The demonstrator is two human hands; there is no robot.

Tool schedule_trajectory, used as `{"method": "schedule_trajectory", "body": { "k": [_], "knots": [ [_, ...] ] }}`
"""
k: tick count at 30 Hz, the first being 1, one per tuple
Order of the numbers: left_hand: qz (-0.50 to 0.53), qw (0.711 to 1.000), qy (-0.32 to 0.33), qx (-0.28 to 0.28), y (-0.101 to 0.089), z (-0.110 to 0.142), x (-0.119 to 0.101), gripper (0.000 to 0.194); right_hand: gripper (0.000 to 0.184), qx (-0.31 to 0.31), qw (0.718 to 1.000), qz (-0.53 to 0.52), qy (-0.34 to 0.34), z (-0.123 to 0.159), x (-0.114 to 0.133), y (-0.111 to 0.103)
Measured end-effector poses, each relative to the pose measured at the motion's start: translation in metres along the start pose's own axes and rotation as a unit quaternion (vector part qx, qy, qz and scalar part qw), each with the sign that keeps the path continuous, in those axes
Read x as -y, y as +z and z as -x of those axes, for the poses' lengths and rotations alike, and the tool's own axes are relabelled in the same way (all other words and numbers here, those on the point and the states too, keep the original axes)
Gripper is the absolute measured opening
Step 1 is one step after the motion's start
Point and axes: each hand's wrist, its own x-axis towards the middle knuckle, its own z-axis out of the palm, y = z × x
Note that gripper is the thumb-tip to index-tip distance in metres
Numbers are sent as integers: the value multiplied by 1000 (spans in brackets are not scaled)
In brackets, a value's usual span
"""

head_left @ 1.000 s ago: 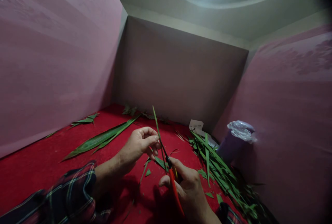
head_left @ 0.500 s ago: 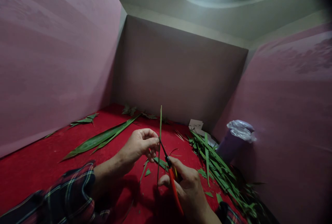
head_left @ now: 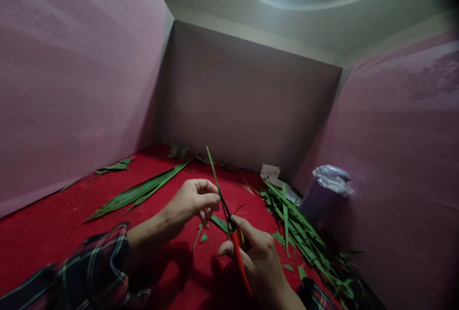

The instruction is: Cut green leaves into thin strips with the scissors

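Observation:
Between thumb and forefinger, my left hand [head_left: 195,200] pinches a thin green leaf strip [head_left: 212,164], which sticks up above the fingertips. My right hand [head_left: 260,257] is closed around scissors [head_left: 237,250] with red handles and dark blades. The blades point up and left, and their tips meet the strip right at my left fingertips. From here I cannot tell whether the blades are apart. Below the hands, a short green leaf piece [head_left: 219,224] and a small leaf scrap [head_left: 203,238] lie on the red cloth [head_left: 172,271].
A long green leaf [head_left: 139,193] lies to the left, with cut leaf pieces [head_left: 114,166] beyond it. On the right is a heap of long leaves [head_left: 304,238]. Behind it stand a white card [head_left: 270,171] and a purple container [head_left: 317,204] topped with clear plastic. Pink walls enclose the sides.
The leaf strip swings upright, then tilts back to the left, pivoting at my left fingertips. Both hands stay nearly in place, and the scissors barely move.

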Motion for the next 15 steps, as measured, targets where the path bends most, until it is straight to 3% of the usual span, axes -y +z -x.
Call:
{"method": "schedule_trajectory", "body": {
  "k": [7,15],
  "knots": [
    [-7,1000,16,14,0,1,3,10,32,-1,1000,-17,13,0,3,-1],
    [52,999,1,0,7,5,1,12,32,5,1000,-22,16,-1,3,-1]
  ]
}}
